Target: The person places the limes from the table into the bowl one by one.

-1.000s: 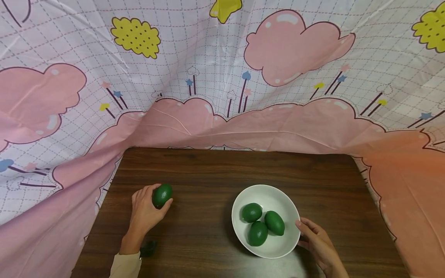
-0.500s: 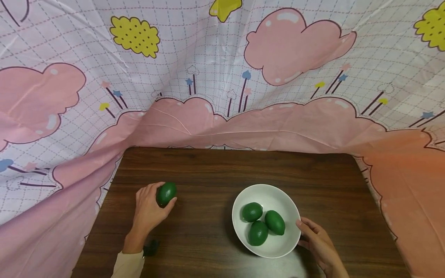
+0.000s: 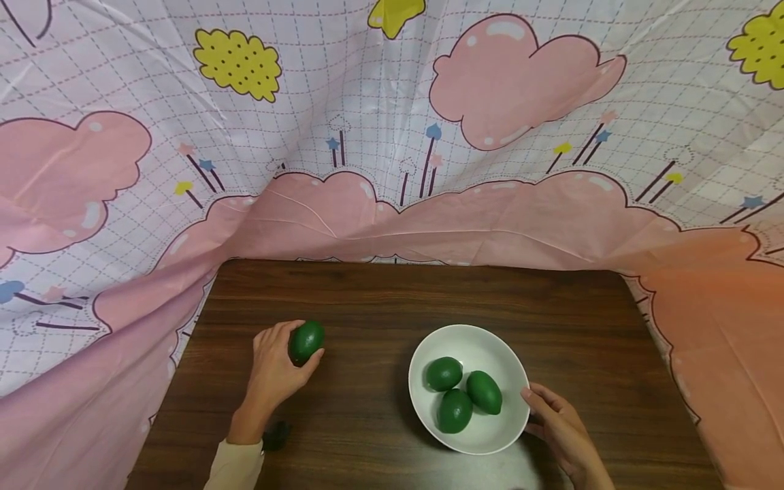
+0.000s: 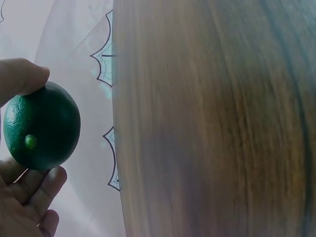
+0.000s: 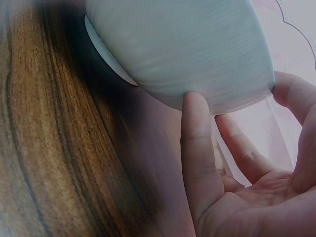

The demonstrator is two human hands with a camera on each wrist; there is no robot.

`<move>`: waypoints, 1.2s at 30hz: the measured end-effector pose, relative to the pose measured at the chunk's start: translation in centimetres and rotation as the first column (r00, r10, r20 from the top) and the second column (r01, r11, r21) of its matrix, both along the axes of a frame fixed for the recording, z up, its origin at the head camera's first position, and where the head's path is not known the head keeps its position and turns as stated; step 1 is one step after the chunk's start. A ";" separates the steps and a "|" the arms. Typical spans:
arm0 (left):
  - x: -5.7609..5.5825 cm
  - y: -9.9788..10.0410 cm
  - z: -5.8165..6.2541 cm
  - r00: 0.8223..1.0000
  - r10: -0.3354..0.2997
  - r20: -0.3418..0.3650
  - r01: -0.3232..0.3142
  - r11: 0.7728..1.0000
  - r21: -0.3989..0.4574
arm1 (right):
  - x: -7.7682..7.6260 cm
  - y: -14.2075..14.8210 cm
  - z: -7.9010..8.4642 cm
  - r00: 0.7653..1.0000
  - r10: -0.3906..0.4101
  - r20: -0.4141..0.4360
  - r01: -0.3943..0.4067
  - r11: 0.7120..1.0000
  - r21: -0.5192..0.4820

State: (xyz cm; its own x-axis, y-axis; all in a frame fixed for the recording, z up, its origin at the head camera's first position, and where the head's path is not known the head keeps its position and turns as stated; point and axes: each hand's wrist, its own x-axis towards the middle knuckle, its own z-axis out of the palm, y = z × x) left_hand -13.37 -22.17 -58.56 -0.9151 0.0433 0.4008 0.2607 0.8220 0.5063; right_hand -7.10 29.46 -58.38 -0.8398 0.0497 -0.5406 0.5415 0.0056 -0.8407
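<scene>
My left hand (image 3: 275, 364) holds a dark green lime (image 3: 307, 341) between thumb and fingers, over the left part of the table. In the left wrist view this lime (image 4: 44, 128) shows a small pale green stem nub, with thumb and fingertips on opposite sides. To the right stands a white bowl (image 3: 511, 374) containing three limes (image 3: 484, 393). My right hand (image 3: 560, 425) holds the bowl at its right side, thumb at the rim. The right wrist view shows its fingers (image 5: 197, 123) against the outer wall of the bowl (image 5: 187, 49).
The dark wooden table (image 3: 367, 292) reaches back to a patterned cloth (image 3: 380, 224) with pink clouds, which hangs behind and along both sides. A small dark object (image 3: 277, 435) sits beside my left wrist. Bare wood lies between my left hand and the bowl.
My left hand has moved a little to the right, carrying the lime. The right hand, the bowl and the limes in it stay in place.
</scene>
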 end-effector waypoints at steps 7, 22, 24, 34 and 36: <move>0.0 0.9 0.2 1.000 -0.027 -0.003 0.027 1.000 -0.005 | 0.0 0.0 0.0 1.000 0.006 0.013 -0.006 1.000 0.013; -0.3 2.2 0.9 0.998 -0.056 -0.043 0.057 0.998 0.015 | 0.1 -0.1 0.2 1.000 0.001 -0.015 -0.001 1.000 -0.007; -0.3 2.2 0.9 0.997 -0.056 -0.044 0.057 0.998 0.017 | 0.0 -0.1 0.2 1.000 -0.001 -0.009 0.001 1.000 -0.008; -0.2 2.8 1.2 0.997 -0.066 -0.031 0.066 0.998 0.014 | 0.1 -0.1 0.2 1.000 0.004 -0.020 -0.004 1.000 -0.011; -0.2 2.9 1.2 0.997 -0.072 -0.032 0.073 0.997 0.008 | 0.1 0.0 0.2 1.000 0.000 -0.018 0.000 1.000 -0.007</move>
